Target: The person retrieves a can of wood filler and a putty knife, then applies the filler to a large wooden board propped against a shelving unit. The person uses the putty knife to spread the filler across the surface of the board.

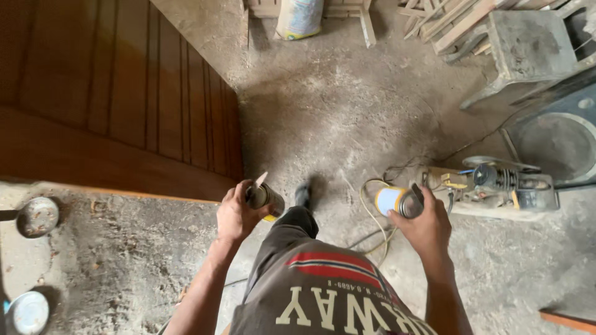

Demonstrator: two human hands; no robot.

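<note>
- Just right of the lower corner of the brown wooden door panel [118, 93], the left hand [234, 217] is closed around a small dark can [266, 197]; fingers wrap its body and the can tilts, open end facing up and right.
- A thin flat stick [258, 180] juts from the top of the dark can, angled up and to the right.
- Farther right of the door panel, well apart from the left hand, the right hand [425, 226] is clamped on a second can with a white-and-yellow label [397, 201], held on its side with the metal end toward the hand.
- Both cans sit at about the same height, over the dusty concrete floor [335, 111], with the person's dark trouser leg and shoe [302, 193] between them.
- A yellowish hose [367, 208] loops on the floor just below the labelled can.
- To the right of that can, a small compressor-like machine [490, 183] lies on the floor; a grey concrete block [528, 46] stands beyond it.
- Below the door panel, at the left edge, two round tins [37, 216] rest on the floor, one above the other.
- Beyond the door panel's top right, a white sack [299, 17] leans among timber pieces.
</note>
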